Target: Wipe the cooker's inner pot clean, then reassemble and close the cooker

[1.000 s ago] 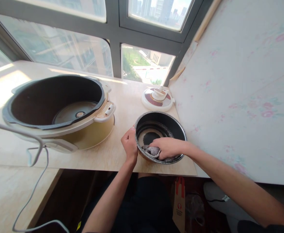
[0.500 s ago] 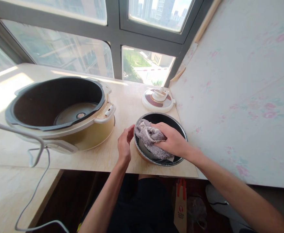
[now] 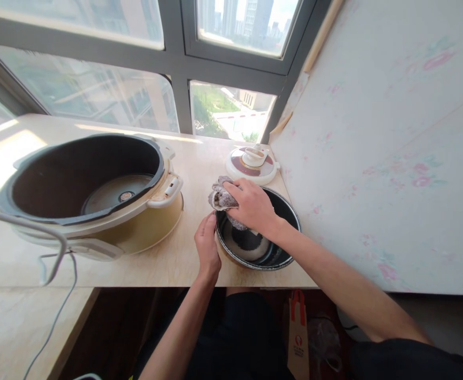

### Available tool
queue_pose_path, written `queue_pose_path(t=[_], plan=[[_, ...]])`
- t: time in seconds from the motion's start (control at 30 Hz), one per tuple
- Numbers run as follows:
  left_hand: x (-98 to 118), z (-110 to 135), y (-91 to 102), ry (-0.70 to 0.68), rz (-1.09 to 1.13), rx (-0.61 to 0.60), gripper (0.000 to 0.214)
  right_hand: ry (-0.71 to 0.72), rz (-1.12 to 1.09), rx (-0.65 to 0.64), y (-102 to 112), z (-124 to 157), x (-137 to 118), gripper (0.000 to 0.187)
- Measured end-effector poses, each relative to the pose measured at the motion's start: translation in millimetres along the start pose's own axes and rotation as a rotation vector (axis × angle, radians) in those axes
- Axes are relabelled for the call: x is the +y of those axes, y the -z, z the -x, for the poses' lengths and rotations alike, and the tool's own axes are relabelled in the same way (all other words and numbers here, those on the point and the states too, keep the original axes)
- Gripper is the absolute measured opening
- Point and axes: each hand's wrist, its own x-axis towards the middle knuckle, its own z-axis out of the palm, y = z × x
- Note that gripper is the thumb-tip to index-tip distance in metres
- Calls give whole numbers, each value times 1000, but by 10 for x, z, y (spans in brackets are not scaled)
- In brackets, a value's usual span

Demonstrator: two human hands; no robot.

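Note:
A grey cloth [image 3: 222, 196] is bunched in my right hand [image 3: 251, 207], whose fingers are closed round it. That hand is over the left far rim of a dark round inner pot [image 3: 255, 252], with part of the cloth hanging inside. At the pot's left side, my left hand [image 3: 206, 247] has its fingers close together and the tips at the rim, steadying it. The pot's inside shows a pale ring on its bottom. Behind the pot lies a white and maroon cooker lid [image 3: 251, 164].
A large electric pressure cooker body [image 3: 152, 224] stands open on the left of the pale counter [image 3: 200, 272]. A grey cord [image 3: 59, 309] runs down its left side. Windows rise behind, and a floral-papered wall [image 3: 374, 132] borders the right. A paper bag [image 3: 298, 338] stands below the counter.
My right hand has moved the cloth from the pot's inside up and left onto the rim, baring more of the bottom. My left fingers have come up to the rim. The view has shifted slightly.

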Motion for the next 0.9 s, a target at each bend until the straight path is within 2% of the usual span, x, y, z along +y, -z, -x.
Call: queue_pose_path(t=[0.17, 0.3, 0.4, 0.53, 0.73, 0.9], plan=[[-1, 17, -7, -68, -143, -5, 38, -68, 127, -59, 118, 58, 100, 50], [-2, 4, -41, -75, -162, 28, 37, -267, 253, -114, 305, 122, 330, 48], [3, 11, -70, -74, -163, 68, 36, -417, 255, -159, 487, 214, 508, 42], [8, 34, -95, -77, -160, 98, 33, -474, 196, -225, 680, 446, 619, 39], [14, 39, -109, -87, -168, 117, 33, -377, -28, -289, 733, 924, 538, 36], [8, 47, -110, -101, -183, 105, 34, -371, -91, -105, 653, 1275, 231, 52]])
